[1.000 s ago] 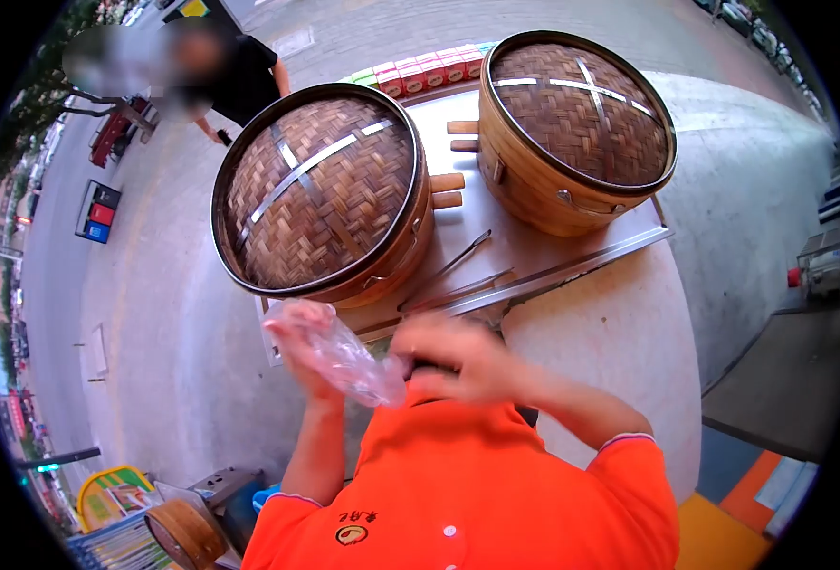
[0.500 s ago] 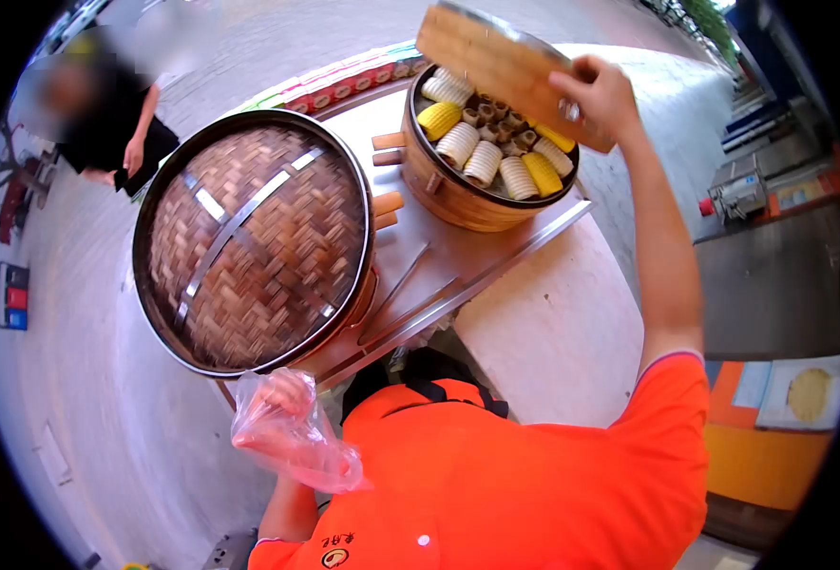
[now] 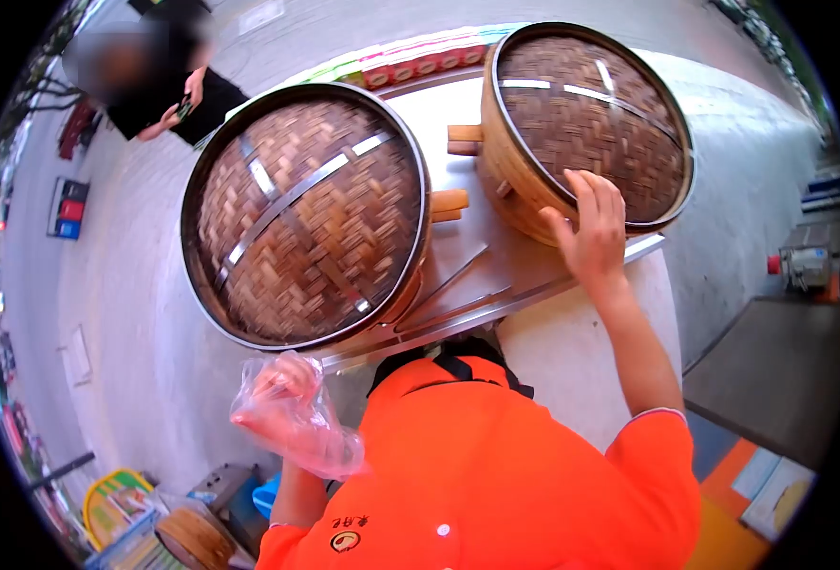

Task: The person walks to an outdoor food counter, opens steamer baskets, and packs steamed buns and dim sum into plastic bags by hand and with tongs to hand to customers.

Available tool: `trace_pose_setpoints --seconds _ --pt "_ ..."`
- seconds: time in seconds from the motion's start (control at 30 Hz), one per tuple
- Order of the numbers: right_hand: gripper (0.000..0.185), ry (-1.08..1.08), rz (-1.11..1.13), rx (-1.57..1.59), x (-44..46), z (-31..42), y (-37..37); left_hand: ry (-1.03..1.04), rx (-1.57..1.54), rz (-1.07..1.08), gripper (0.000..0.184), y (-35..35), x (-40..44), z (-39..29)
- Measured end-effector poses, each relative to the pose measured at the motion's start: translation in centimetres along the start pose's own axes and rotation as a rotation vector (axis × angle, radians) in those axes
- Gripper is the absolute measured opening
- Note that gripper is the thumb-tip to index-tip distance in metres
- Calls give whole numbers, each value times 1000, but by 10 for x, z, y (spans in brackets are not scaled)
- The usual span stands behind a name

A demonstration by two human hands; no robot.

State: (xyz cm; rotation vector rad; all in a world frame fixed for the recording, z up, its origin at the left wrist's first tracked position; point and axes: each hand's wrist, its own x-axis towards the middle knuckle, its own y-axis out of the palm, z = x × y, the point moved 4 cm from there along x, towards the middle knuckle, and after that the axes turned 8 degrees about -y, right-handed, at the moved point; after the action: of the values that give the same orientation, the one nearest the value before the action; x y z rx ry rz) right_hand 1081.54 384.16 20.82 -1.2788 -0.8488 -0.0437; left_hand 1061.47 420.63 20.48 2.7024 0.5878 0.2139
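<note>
My right hand (image 3: 593,228) is at the near rim of the right steamer's woven bamboo lid (image 3: 591,123), its fingers extended and apart. That lid covers the round bamboo steamer (image 3: 520,195), hiding the corn inside. A clear plastic bag (image 3: 320,442) covers my left hand (image 3: 287,378) and wrist, low in front of the left steamer. The fingers of this hand are curled in against the thin plastic. Nearest to it is another large woven lid (image 3: 311,214) with metal strips, closed over the left steamer.
Between the steamers, metal tongs (image 3: 448,285) lie on the metal cart top (image 3: 515,271). Colourful packages (image 3: 420,66) line the far edge. A person in black (image 3: 178,95) stands at the far left. A smaller bamboo steamer (image 3: 192,540) is at lower left.
The right lid, raised and tilted in my right hand before, now sits on its steamer over the corn. My right fingers have loosened from it. The view has shifted; my left hand stays in the bag.
</note>
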Motion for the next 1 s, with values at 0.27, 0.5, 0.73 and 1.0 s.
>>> trace_pose_setpoints --seconds 0.27,0.5,0.73,1.0 --pt "52 -755 220 613 -10 213 69 -6 117 -152 83 -26 -24 -12" --pt "32 -585 144 887 144 176 19 31 107 -283 83 -60 -51 -17" --pt "33 91 330 1431 273 149 15 1 25 -368 83 -106 -76 14" --pt "29 123 182 1375 277 145 0 -87 109 -342 83 -116 -64 19"
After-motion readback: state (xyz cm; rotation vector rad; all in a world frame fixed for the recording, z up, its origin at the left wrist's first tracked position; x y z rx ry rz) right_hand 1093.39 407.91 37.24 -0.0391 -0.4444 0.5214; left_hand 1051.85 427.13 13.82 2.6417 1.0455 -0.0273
